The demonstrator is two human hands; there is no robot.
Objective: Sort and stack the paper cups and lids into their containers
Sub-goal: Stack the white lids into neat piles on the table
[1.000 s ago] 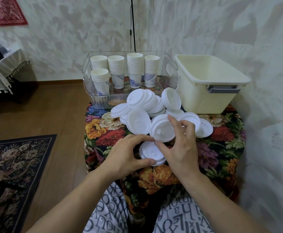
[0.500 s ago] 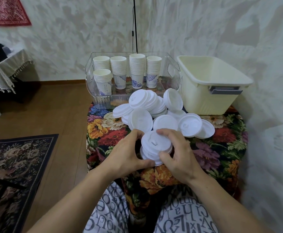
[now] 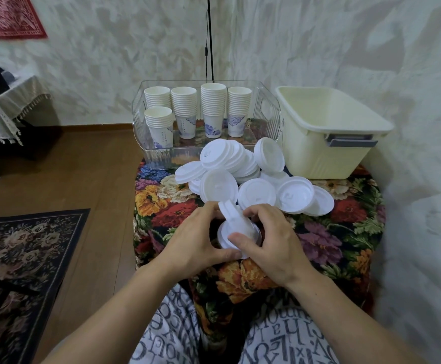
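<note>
Both hands gripping small lid stack, lower center.
Left hand (image 3: 193, 240) and right hand (image 3: 272, 240) are now pinching the lid stack (image 3: 236, 227), tilting its top lid up versus earlier.

Lid pile (image 3: 243, 177) sits right between the hands and both bins, so reaching straight ahead means going over it. Cream bin (image 3: 327, 153) is wide open on top. Clear bin (image 3: 140, 122) is mostly packed with cup stacks (image 3: 198, 111), only its front right corner is free.
</note>
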